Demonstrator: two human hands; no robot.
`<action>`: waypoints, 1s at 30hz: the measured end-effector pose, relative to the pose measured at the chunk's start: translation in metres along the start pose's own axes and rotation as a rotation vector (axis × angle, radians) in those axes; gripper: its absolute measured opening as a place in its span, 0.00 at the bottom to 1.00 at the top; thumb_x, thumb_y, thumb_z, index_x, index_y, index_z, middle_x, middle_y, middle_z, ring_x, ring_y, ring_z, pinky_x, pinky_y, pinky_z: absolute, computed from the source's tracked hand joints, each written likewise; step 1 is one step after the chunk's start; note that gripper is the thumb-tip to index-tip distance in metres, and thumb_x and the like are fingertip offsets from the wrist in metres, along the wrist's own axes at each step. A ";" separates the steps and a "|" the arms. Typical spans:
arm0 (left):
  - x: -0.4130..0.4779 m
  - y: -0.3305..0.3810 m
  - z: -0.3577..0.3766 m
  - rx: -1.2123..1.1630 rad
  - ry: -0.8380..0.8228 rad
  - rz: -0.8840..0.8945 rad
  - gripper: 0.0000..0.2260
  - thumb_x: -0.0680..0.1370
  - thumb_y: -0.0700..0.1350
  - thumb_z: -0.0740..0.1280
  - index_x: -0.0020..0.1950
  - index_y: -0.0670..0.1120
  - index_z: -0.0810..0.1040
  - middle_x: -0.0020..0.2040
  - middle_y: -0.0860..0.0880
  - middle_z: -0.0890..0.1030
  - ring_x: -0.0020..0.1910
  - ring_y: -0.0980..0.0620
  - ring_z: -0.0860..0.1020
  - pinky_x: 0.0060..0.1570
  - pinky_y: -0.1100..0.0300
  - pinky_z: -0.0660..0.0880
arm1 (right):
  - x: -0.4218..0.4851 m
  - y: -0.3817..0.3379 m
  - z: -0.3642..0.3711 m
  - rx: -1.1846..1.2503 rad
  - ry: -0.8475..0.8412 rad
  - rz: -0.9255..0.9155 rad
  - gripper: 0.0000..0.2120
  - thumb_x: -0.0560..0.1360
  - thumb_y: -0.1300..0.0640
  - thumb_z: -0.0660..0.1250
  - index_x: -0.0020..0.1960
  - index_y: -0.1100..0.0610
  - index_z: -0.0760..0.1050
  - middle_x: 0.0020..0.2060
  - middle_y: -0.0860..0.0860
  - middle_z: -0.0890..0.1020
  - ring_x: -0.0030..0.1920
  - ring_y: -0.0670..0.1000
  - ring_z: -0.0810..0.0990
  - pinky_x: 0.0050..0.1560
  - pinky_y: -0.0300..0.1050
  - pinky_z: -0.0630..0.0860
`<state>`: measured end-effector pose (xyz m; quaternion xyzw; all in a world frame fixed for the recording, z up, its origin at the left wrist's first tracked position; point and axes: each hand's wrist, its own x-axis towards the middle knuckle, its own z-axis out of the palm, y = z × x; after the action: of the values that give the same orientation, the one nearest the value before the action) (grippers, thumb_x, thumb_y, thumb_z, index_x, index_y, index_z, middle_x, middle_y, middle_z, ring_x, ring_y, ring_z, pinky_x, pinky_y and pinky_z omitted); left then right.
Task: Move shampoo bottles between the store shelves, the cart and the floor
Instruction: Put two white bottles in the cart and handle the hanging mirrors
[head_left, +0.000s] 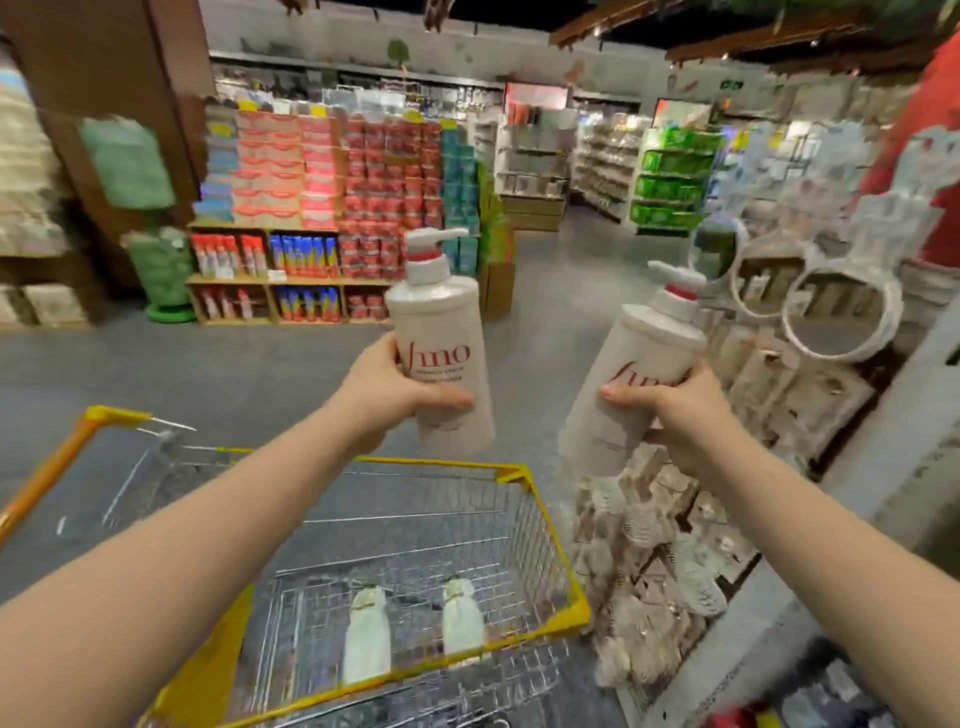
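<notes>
Left grip (397, 397) clasps an upright pump bottle (441, 322). Right grip (675, 410) clasps a tilted pump bottle (618, 384), fingers partly hiding its label. Below both grips, two blurred bottles (366, 639) (462, 618) stand inside the cart (558, 545).

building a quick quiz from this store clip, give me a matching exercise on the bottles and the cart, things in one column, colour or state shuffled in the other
Things
1. left bottle, gripped by the left hand
2. right bottle, gripped by the right hand
3. two small bottles
4. cart rim

States
a. yellow
b. held upright, red lettering facing the camera
c. down inside the wire basket
d. held tilted, pump leaning right

Pairs: 1-b, 2-d, 3-c, 4-a
</notes>
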<state>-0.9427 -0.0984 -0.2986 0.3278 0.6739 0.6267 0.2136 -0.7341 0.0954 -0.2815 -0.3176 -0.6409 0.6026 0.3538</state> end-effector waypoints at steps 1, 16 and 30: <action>0.011 -0.022 -0.018 0.010 0.016 -0.043 0.41 0.46 0.48 0.84 0.58 0.43 0.77 0.50 0.48 0.85 0.50 0.49 0.83 0.47 0.49 0.81 | 0.013 0.020 0.020 -0.010 -0.007 0.034 0.26 0.59 0.71 0.77 0.54 0.58 0.74 0.43 0.52 0.83 0.39 0.52 0.81 0.34 0.50 0.79; 0.038 -0.325 -0.102 0.097 0.022 -0.723 0.34 0.49 0.47 0.84 0.53 0.46 0.77 0.47 0.48 0.85 0.47 0.49 0.83 0.50 0.46 0.80 | 0.085 0.305 0.170 -0.318 -0.089 0.568 0.38 0.43 0.59 0.84 0.52 0.58 0.76 0.45 0.56 0.85 0.44 0.57 0.84 0.42 0.55 0.82; 0.034 -0.511 -0.037 0.133 -0.010 -1.226 0.22 0.61 0.38 0.80 0.50 0.46 0.76 0.43 0.51 0.82 0.39 0.53 0.79 0.35 0.56 0.79 | 0.144 0.518 0.161 -0.887 -0.432 0.909 0.29 0.54 0.59 0.82 0.51 0.57 0.74 0.46 0.53 0.82 0.47 0.55 0.81 0.49 0.53 0.80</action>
<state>-1.0812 -0.1007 -0.7928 -0.1037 0.7764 0.3450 0.5171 -0.9574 0.1646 -0.7921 -0.5436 -0.6868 0.4211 -0.2356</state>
